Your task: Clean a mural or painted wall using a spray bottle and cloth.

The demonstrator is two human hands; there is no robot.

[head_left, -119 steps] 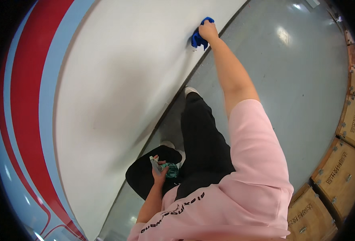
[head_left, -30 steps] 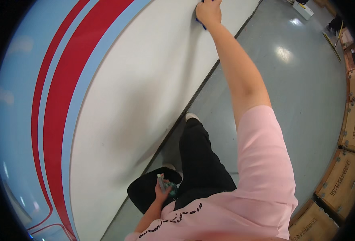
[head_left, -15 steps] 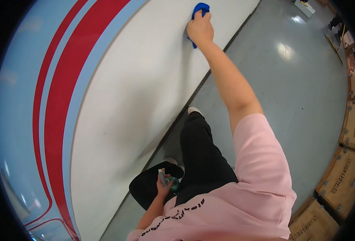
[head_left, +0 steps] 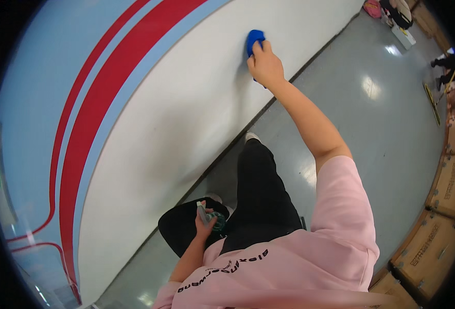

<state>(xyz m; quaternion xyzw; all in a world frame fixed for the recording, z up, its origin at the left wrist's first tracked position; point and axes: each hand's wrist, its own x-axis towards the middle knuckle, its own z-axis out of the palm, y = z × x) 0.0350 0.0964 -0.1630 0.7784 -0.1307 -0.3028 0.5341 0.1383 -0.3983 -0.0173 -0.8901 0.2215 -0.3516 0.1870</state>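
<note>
At the far part of the view, my right hand (head_left: 266,66) is closed on a blue cloth (head_left: 255,39) against the lower white area of a large smooth panel (head_left: 150,139). Folds of the cloth show past the fingertips and below the hand. Down by my lap, my left hand (head_left: 203,227) grips a spray bottle (head_left: 218,221) with a greenish see-through body and a grey-white trigger head. A black rounded surface (head_left: 176,226) lies behind that hand, and what it belongs to is unclear.
Above the white area, the panel carries red stripes (head_left: 96,98) on light blue. A dark edge strip (head_left: 310,64) runs along its foot beside the grey floor (head_left: 361,134). Wooden crates (head_left: 425,247) line the right side. Farther back are a yellow-handled floor tool (head_left: 432,103) and a white box (head_left: 403,37).
My view has shifted, so the panel, floor things and right hand all sit lower in the picture. Both hands keep their hold on the cloth and the bottle.
</note>
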